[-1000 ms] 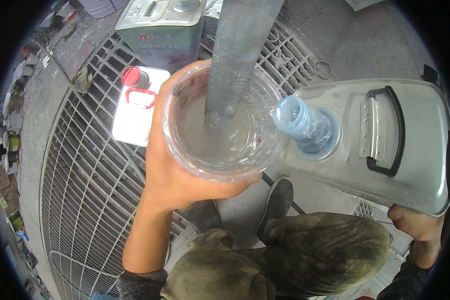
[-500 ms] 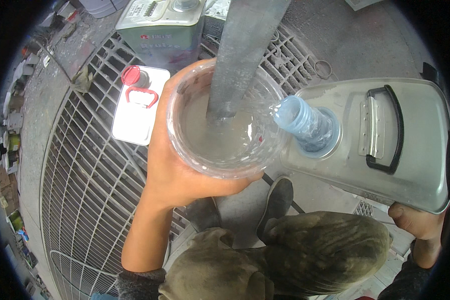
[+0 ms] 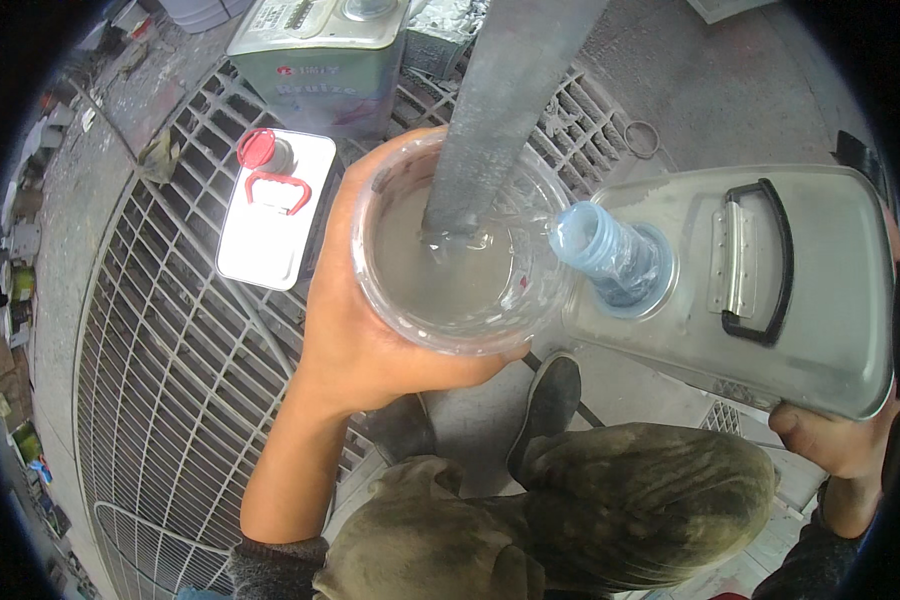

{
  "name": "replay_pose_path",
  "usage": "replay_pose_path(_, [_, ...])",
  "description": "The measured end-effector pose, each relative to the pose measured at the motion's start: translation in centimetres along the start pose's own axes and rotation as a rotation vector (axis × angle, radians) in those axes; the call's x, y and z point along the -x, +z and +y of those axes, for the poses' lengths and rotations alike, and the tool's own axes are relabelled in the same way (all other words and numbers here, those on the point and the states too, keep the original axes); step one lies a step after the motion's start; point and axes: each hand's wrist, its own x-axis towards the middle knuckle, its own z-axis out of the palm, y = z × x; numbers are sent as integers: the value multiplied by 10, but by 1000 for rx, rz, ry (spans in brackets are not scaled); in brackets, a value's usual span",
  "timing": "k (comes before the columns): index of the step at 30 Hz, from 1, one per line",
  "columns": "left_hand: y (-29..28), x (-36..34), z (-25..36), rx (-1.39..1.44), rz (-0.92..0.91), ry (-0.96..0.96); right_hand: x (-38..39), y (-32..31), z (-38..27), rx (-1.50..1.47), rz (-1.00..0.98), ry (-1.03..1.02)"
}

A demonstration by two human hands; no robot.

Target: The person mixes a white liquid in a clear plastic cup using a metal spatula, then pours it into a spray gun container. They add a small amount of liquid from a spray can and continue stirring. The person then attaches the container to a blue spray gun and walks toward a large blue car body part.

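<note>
My left hand (image 3: 355, 345) is wrapped round a clear plastic cup (image 3: 440, 345) with pale cloudy liquid inside. A flat grey metal bar (image 3: 515, 95) leans in the cup, its lower end in the liquid; its upper end runs out of view. At the right edge, my right hand (image 3: 835, 440) grips the lower side of a tilted rectangular metal can (image 3: 650, 350); part of that hand is hidden. The can's light blue spout (image 3: 610, 255) points left, its mouth at the cup's right rim. Whether liquid is flowing from it is hard to tell.
Under the cup lies a metal floor grating (image 3: 170, 370). On it stand a small white can (image 3: 270, 235) with red cap and handle, and a larger green-sided can (image 3: 320, 95). My shoes and knees are below. Clutter lines the far left.
The cup has shifted slightly right in my left hand, and the bar's top leans further right. The can has moved a little left. Both hands keep their hold.
</note>
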Motion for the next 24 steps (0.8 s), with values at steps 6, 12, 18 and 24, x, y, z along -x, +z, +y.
replay_pose_path(6, [1,1,-1,64,11,-52,-7,2,-3,0,8,1])
replay_pose_path(12, [2,1,-5,97,22,-59,-26,14,-12,-73,131,12])
replay_pose_path(18, [4,0,-10,115,27,-67,-46,12,-8,125,153,-171])
replay_pose_path(24, [7,-2,-15,169,48,-55,-47,14,-6,203,148,-189])
